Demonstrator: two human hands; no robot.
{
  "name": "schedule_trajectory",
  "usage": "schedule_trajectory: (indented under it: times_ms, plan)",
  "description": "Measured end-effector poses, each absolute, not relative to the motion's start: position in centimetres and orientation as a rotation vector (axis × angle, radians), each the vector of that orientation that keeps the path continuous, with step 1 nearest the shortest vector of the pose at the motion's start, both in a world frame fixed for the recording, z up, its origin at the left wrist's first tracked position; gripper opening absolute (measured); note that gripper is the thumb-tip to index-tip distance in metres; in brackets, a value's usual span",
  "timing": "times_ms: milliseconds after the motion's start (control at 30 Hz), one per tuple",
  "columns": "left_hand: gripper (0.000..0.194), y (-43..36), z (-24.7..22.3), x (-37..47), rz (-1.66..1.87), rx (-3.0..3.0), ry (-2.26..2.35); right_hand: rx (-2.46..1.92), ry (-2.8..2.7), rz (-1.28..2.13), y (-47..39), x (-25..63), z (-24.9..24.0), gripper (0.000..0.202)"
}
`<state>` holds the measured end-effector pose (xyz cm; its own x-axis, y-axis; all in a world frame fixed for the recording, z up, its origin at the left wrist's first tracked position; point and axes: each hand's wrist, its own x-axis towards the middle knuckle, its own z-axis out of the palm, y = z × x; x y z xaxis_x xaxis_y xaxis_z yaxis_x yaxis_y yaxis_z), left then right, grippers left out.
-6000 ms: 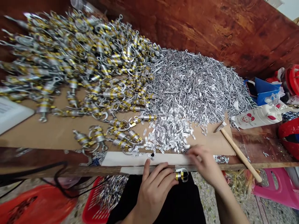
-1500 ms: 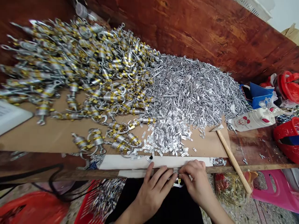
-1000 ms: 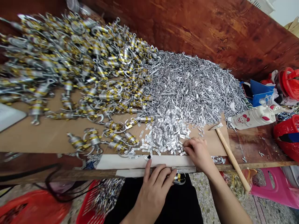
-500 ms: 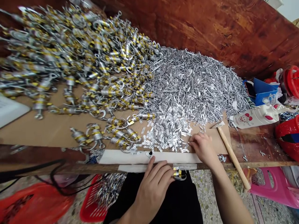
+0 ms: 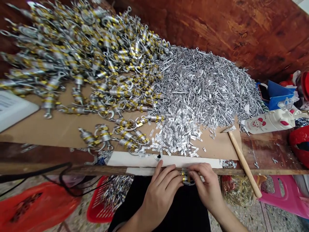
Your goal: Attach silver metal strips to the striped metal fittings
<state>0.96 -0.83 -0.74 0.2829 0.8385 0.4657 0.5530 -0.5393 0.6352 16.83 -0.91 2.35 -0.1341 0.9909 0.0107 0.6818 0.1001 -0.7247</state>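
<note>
At the table's front edge, a silver metal fitting with yellow parts and a curved hook (image 5: 187, 180) is gripped by the fingers of my left hand (image 5: 160, 191). My right hand (image 5: 207, 185) has its thumb and index finger pinched together at the fitting's right side. Whatever lies between those fingertips is hidden. Just beyond both hands, small flat silver plates with holes (image 5: 180, 135) are heaped on cardboard. A small black object (image 5: 159, 156) lies by my left index fingertip.
Many similar yellow-and-silver fittings (image 5: 96, 58) are piled at left. Loose metal rods and plates (image 5: 207, 83) form a heap behind. At right are a wooden-handled hammer (image 5: 243, 161) and a white bottle (image 5: 269, 121). Below the table stands a red basket (image 5: 96, 206); a black cable (image 5: 61, 177) hangs at left.
My right hand has moved from the front of the plate heap back to the table edge, beside the fitting. My left hand still holds the fitting. The view has shifted slightly.
</note>
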Motion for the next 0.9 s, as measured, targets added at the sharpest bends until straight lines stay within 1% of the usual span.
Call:
schedule_trajectory:
  times_ms: [67,233,333,433,500,533,567,600,700,833,867,900]
  plan:
    - [0.017,-0.9,-0.8,0.9,1.123,2.224,1.259,-1.751,-1.816,0.730,-1.6,16.1,1.6,0.011]
    - [0.014,-0.9,-0.8,0.8,1.129,2.240,1.260,-2.033,-1.787,0.553,-2.1,14.9,0.9,0.010]
    - [0.014,-0.8,-0.7,0.8,1.134,2.242,1.256,-2.021,-1.771,0.565,-1.6,15.2,1.0,0.009]
    - [0.014,-0.7,-0.6,0.8,1.127,2.239,1.254,-1.917,-1.711,0.512,0.0,17.8,1.3,0.013]
    - [0.014,-0.7,-0.6,0.8,1.129,2.229,1.255,-1.967,-1.615,0.303,1.8,21.0,1.3,0.019]
    - [0.014,-0.6,-0.5,0.8,1.131,2.224,1.258,-2.061,-1.553,0.129,2.8,22.9,1.3,0.024]
    - [0.014,-0.6,-0.5,0.8,1.132,2.225,1.257,-2.201,-1.461,-0.070,3.8,24.8,1.1,0.033]
    - [0.013,-0.6,-0.4,0.8,1.130,2.229,1.255,-2.341,-1.376,-0.176,4.7,26.6,0.9,0.042]
    - [0.013,-0.6,-0.4,0.8,1.126,2.231,1.256,-2.506,-1.430,-0.124,6.5,29.8,0.7,0.041]
    - [0.013,-0.7,-0.4,0.9,1.129,2.213,1.272,-2.372,-1.592,-0.041,4.6,27.7,2.1,0.038]
    - [0.013,-0.7,-0.4,0.9,1.126,2.215,1.273,-2.305,-1.666,0.020,3.4,26.5,2.7,0.037]
    - [0.013,-0.7,-0.4,0.9,1.119,2.218,1.274,-2.231,-1.778,0.166,2.0,25.1,3.3,0.035]
